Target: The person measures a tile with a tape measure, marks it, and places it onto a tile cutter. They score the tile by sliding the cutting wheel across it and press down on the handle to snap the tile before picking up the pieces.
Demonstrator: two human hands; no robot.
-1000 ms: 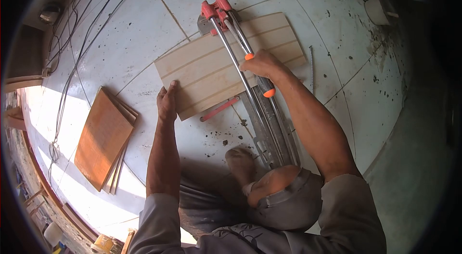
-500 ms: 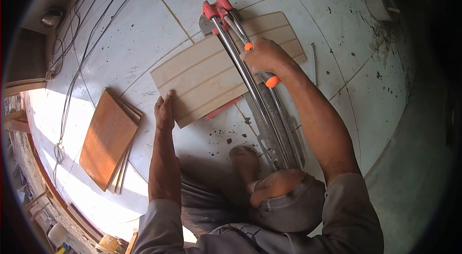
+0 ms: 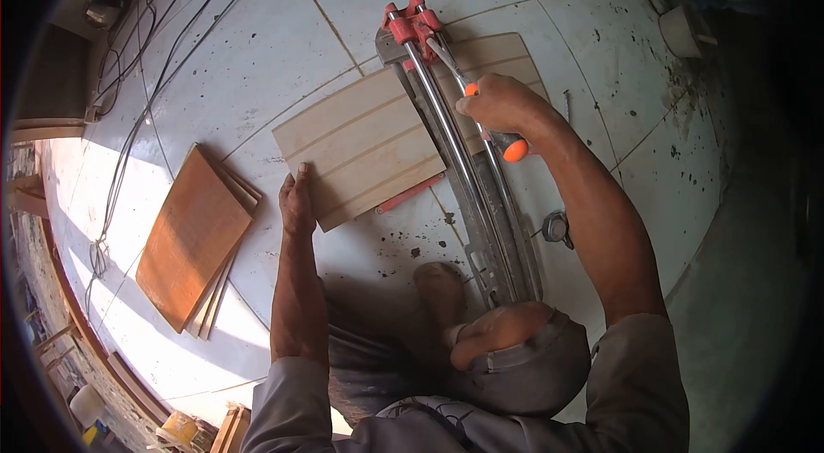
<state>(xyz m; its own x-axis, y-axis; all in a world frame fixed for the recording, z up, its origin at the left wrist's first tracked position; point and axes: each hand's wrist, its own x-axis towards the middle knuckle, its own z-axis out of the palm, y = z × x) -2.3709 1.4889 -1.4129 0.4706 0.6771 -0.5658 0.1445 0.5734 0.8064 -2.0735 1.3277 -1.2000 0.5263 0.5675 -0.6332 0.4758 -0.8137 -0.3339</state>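
Observation:
A beige striped tile (image 3: pixel 360 144) lies across the tile cutter (image 3: pixel 463 161), whose two metal rails run over it. My right hand (image 3: pixel 506 105) is closed around the cutter's handle (image 3: pixel 515 149), which has orange ends and a dark grip. The handle's metal rod reaches up to the red carriage (image 3: pixel 414 28) at the far end of the rails. At the tile's lower left corner, my left hand (image 3: pixel 298 200) holds its edge, thumb on top. A red bar (image 3: pixel 412 194) shows under the tile's near edge.
Several brown tiles (image 3: pixel 193 238) are stacked on the floor at left. Black cables (image 3: pixel 129 144) run along the upper left. A round dark object (image 3: pixel 557 228) lies beside my right forearm. My bare foot (image 3: pixel 440 290) is near the cutter. A pale container (image 3: pixel 681 33) stands at upper right.
The view has shifted slightly. The tile's left part now sits apart from its right part, with a step in its edge at the rails. The round dark object has come into view.

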